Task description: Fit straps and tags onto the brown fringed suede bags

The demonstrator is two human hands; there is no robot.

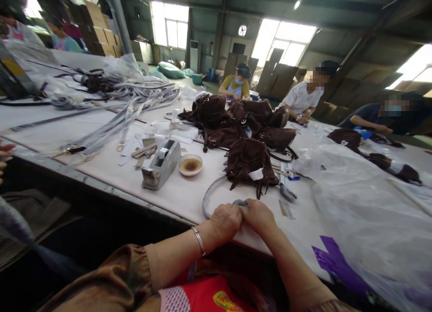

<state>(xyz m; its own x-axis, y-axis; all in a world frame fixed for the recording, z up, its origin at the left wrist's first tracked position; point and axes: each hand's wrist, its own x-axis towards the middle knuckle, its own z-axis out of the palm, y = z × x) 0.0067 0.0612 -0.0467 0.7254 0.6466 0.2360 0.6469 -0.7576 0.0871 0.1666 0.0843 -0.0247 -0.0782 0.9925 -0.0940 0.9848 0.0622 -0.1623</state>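
Note:
At the table's near edge my left hand (226, 222) and my right hand (259, 216) meet, both closed on a grey wrapped bag strap (241, 204). The strap is coiled small at my fingers, and a loop of it curves up on the left toward a dark brown fringed handbag (248, 161). The bag lies just beyond my hands with a small white piece on its front. My fingertips are partly hidden behind the backs of my hands. Left of the bag are a shallow bowl (191, 165) with brownish contents and a grey tape dispenser (162, 163).
A pile of brown handbags (224, 136) lies behind. Long plastic-wrapped straps (118, 118) spread over the left of the white table (111, 177). Clear plastic sheeting (357, 190) covers the right, near purple tape (332, 253). Several people work around the table, including one in a white shirt (300, 96).

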